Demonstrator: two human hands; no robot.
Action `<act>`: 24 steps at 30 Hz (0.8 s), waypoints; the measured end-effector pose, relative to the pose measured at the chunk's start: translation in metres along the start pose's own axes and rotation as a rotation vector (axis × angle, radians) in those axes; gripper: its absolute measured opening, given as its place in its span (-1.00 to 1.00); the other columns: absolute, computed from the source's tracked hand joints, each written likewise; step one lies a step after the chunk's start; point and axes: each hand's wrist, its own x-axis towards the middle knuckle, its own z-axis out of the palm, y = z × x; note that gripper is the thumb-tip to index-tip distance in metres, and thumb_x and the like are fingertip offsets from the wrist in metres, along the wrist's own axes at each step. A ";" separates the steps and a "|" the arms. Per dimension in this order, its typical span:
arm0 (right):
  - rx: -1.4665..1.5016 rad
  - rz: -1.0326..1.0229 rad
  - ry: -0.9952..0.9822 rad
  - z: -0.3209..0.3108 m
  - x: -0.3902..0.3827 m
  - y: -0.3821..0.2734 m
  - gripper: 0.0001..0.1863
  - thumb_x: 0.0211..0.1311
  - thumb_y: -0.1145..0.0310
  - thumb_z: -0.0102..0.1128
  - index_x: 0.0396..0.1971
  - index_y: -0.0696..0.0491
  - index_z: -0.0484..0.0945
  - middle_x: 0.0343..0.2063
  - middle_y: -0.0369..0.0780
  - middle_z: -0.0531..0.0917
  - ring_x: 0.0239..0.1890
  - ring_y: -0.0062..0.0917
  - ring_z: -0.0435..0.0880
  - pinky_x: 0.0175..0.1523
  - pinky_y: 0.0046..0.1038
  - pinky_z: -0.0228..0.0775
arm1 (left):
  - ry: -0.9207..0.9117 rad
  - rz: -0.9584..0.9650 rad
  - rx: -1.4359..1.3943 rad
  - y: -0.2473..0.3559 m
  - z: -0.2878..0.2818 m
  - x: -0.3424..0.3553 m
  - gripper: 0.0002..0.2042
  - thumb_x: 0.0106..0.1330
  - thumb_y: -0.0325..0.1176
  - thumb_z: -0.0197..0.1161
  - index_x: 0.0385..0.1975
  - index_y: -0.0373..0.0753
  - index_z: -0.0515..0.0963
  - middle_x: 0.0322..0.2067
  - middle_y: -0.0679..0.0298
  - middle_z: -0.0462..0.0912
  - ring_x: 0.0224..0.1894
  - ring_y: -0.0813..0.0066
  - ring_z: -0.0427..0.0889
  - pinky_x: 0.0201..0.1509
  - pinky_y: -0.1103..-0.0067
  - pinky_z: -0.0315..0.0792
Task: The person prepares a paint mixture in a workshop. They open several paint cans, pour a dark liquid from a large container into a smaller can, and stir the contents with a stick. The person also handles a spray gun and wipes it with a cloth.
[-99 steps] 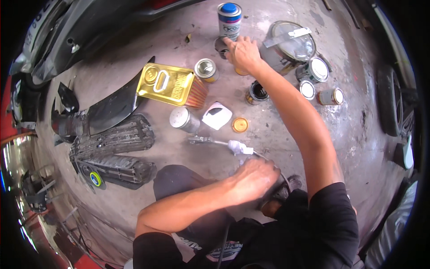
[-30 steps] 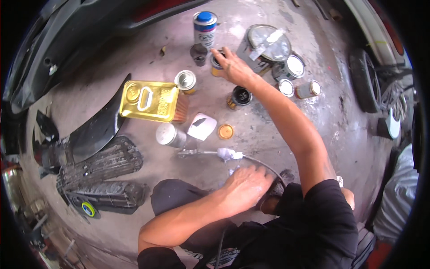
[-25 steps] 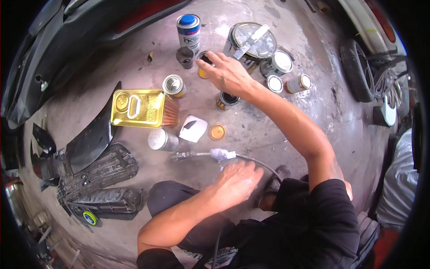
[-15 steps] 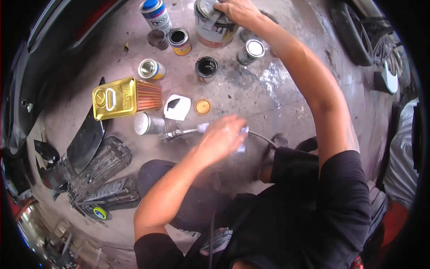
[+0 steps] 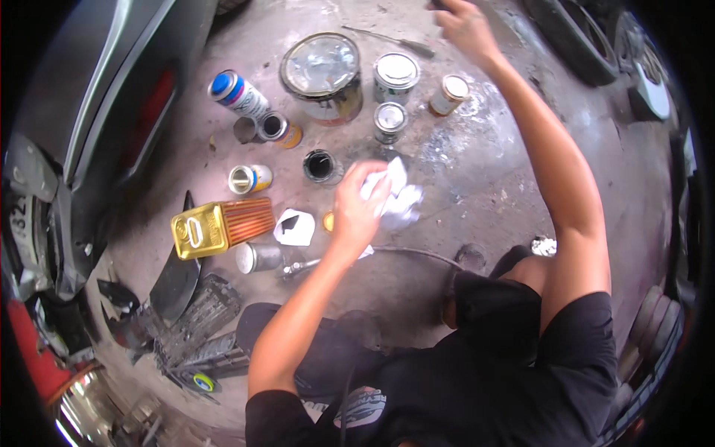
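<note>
My left hand (image 5: 359,205) is closed around a crumpled white cloth (image 5: 402,201), held above the floor beside an open can of black paint (image 5: 319,165). Far out at the top edge, my right hand (image 5: 468,31) reaches past the cans; its fingers are bent beside a dark thing cut off by the picture's rim, whose kind I cannot make out. A large lidded paint can (image 5: 322,67) stands to the left of that hand, and a screwdriver-like tool (image 5: 395,41) lies behind the cans. Below my left wrist lies a metal spray gun (image 5: 298,266) with a hose.
Several small cans stand about, among them a silver-lidded can (image 5: 396,74) and a blue-capped can (image 5: 238,93). A gold tin (image 5: 201,229), a white container (image 5: 294,227) and a silver cup (image 5: 257,258) are at left. Black plastic parts (image 5: 197,313) lie by my knee; a car bumper (image 5: 134,89) borders the left.
My right hand has left the large can's lid and moved farther out to the right. My left hand has lifted forward with the white cloth, away from the spray gun. The view has shifted.
</note>
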 end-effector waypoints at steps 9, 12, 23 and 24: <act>0.311 0.077 -0.064 -0.008 0.019 0.081 -0.62 0.37 0.38 0.11 0.14 0.04 0.66 -0.46 -0.45 0.52 -0.51 -0.81 0.42 -0.41 -0.67 0.30 | 0.595 0.578 0.580 0.086 -0.101 0.017 -0.77 0.22 -0.62 0.38 -0.12 -0.35 0.64 -0.08 0.11 0.67 0.00 0.24 0.65 0.16 0.42 0.49; 0.304 0.133 -0.140 0.025 0.016 0.086 -0.62 0.32 0.41 0.10 0.10 0.06 0.68 -0.49 -0.43 0.54 -0.51 -0.76 0.46 -0.40 -0.63 0.36 | 0.798 0.423 0.858 0.068 -0.176 -0.019 -0.77 0.29 -0.63 0.31 -0.06 -0.39 0.62 0.03 0.04 0.62 0.05 0.18 0.63 0.17 0.38 0.49; -0.097 0.002 -0.173 0.120 0.018 0.031 -0.59 0.14 0.15 0.45 -0.14 0.16 0.73 -0.21 0.08 0.75 -0.07 -0.11 0.77 0.08 -0.19 0.57 | 0.566 0.159 1.196 0.021 -0.182 -0.025 -0.61 0.37 -0.29 0.33 0.13 -0.31 0.57 0.21 -0.06 0.50 0.28 -0.06 0.44 0.38 0.20 0.29; -0.135 0.009 -0.182 0.123 0.016 0.028 -0.60 0.14 0.16 0.44 -0.14 0.15 0.74 -0.18 0.09 0.75 -0.05 -0.07 0.76 0.11 -0.17 0.58 | 0.516 0.182 1.116 0.025 -0.170 -0.013 -0.65 0.37 -0.31 0.32 0.10 -0.31 0.59 0.20 -0.05 0.52 0.27 -0.04 0.46 0.38 0.21 0.29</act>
